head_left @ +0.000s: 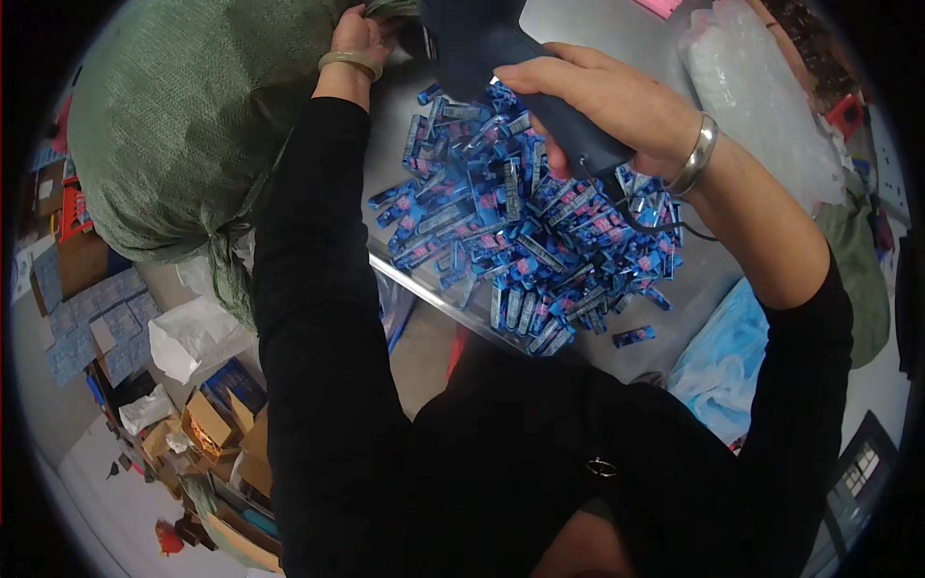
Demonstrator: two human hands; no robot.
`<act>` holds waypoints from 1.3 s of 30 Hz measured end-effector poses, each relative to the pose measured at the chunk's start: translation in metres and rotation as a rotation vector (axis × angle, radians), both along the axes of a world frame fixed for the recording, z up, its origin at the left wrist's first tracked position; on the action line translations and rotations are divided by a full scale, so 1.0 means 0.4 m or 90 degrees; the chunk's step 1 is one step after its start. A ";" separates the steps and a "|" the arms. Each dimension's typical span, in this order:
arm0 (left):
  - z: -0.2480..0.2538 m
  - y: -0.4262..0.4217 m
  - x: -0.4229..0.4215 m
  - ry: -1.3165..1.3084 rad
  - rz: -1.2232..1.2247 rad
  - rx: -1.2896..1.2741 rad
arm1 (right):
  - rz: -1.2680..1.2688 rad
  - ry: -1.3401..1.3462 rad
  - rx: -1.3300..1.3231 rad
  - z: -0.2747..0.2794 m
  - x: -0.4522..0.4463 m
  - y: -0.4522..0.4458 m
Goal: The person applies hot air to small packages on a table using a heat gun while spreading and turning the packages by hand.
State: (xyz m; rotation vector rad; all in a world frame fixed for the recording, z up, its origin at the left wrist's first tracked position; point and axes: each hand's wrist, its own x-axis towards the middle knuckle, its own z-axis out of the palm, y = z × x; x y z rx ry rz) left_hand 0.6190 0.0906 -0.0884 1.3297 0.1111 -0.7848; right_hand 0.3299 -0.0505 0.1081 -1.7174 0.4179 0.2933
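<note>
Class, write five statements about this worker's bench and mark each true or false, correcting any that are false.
1. The right hand grips a dark corded tool. True.

2. The left wrist is bare. False: a pale bangle circles it.

3. Small blue packs lie heaped on the metal table. True.

4. Both of the person's sleeves are white. False: the sleeves are black.

5. A silver bangle is on the right wrist. True.
</note>
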 end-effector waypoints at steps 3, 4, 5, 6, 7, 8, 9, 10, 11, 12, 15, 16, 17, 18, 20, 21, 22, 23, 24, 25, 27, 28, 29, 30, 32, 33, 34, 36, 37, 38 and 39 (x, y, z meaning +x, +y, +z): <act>0.005 -0.001 -0.003 -0.020 0.004 0.029 | 0.023 0.049 0.052 0.011 -0.017 -0.019; 0.006 -0.002 -0.004 -0.025 0.003 0.037 | 0.020 0.049 0.025 0.011 -0.024 -0.027; 0.008 -0.003 -0.006 -0.029 0.001 0.045 | 0.017 0.050 -0.004 0.012 -0.031 -0.034; 0.007 -0.004 -0.007 -0.034 -0.002 0.052 | 0.013 0.053 -0.006 0.022 -0.047 -0.037; 0.006 -0.006 -0.007 -0.037 -0.007 0.058 | -0.012 0.047 -0.025 0.038 -0.069 -0.038; 0.006 -0.007 -0.009 -0.041 -0.012 0.062 | -0.037 0.041 -0.047 0.056 -0.089 -0.043; 0.005 -0.009 -0.011 -0.045 -0.017 0.066 | -0.043 0.045 -0.052 0.080 -0.107 -0.058; -0.002 -0.016 -0.023 -0.042 -0.023 0.061 | -0.005 0.070 -0.019 0.107 -0.128 -0.079; -0.010 -0.018 -0.040 -0.087 -0.012 0.086 | 0.033 0.093 0.017 0.122 -0.152 -0.102; -0.018 -0.017 -0.051 -0.134 0.001 0.113 | 0.049 0.108 0.058 0.109 -0.174 -0.141; -0.066 -0.020 -0.051 -0.120 0.026 0.218 | -0.010 0.089 0.006 0.123 -0.232 -0.172; -0.083 -0.025 -0.047 -0.121 0.023 0.216 | -0.014 0.089 0.005 0.123 -0.251 -0.168; -0.100 -0.027 -0.042 -0.144 -0.007 0.272 | -0.072 0.094 -0.008 0.120 -0.273 -0.156; -0.122 -0.024 -0.031 -0.166 -0.034 0.328 | -0.127 0.099 -0.019 0.122 -0.292 -0.144; -0.233 -0.018 0.026 -0.247 -0.067 0.318 | -0.127 0.109 0.051 0.141 -0.328 -0.125; -0.227 -0.007 0.021 -0.326 -0.102 0.306 | -0.128 0.121 0.119 0.145 -0.336 -0.118; -0.221 0.015 0.014 -0.326 -0.097 0.312 | -0.121 0.119 0.123 0.140 -0.337 -0.112; -0.218 0.038 -0.001 -0.344 -0.144 0.332 | -0.131 0.084 0.132 0.132 -0.341 -0.104; -0.182 0.056 -0.041 -0.363 -0.192 0.351 | -0.141 0.047 0.140 0.129 -0.343 -0.098; -0.149 0.077 -0.081 -0.380 -0.239 0.369 | -0.138 0.045 0.143 0.133 -0.333 -0.088; -0.081 0.125 -0.172 -0.397 -0.199 0.360 | -0.023 0.066 0.135 0.140 -0.289 -0.058; -0.055 0.155 -0.215 -0.410 -0.160 0.348 | -0.021 0.065 0.137 0.136 -0.270 -0.047; -0.037 0.189 -0.251 -0.409 -0.157 0.351 | 0.009 0.073 0.135 0.129 -0.248 -0.037; -0.030 0.223 -0.279 -0.441 -0.129 0.358 | 0.040 0.080 0.132 0.121 -0.226 -0.027; -0.049 0.297 -0.328 -0.471 -0.098 0.370 | 0.022 0.041 0.099 0.073 -0.192 0.005; -0.078 0.340 -0.349 -0.535 -0.084 0.406 | 0.001 0.002 0.064 0.059 -0.178 0.024; -0.076 0.369 -0.377 -0.599 -0.070 0.441 | 0.006 0.002 0.065 0.067 -0.167 0.048; -0.060 0.412 -0.463 -0.552 -0.006 0.400 | -0.032 -0.049 0.016 0.101 -0.149 0.089; -0.048 0.429 -0.508 -0.505 0.052 0.355 | -0.030 -0.048 0.017 0.117 -0.135 0.094; -0.046 0.450 -0.542 -0.503 0.054 0.357 | -0.028 0.034 0.001 0.133 -0.117 0.094; -0.056 0.472 -0.575 -0.506 0.070 0.375 | -0.026 0.115 -0.017 0.139 -0.106 0.094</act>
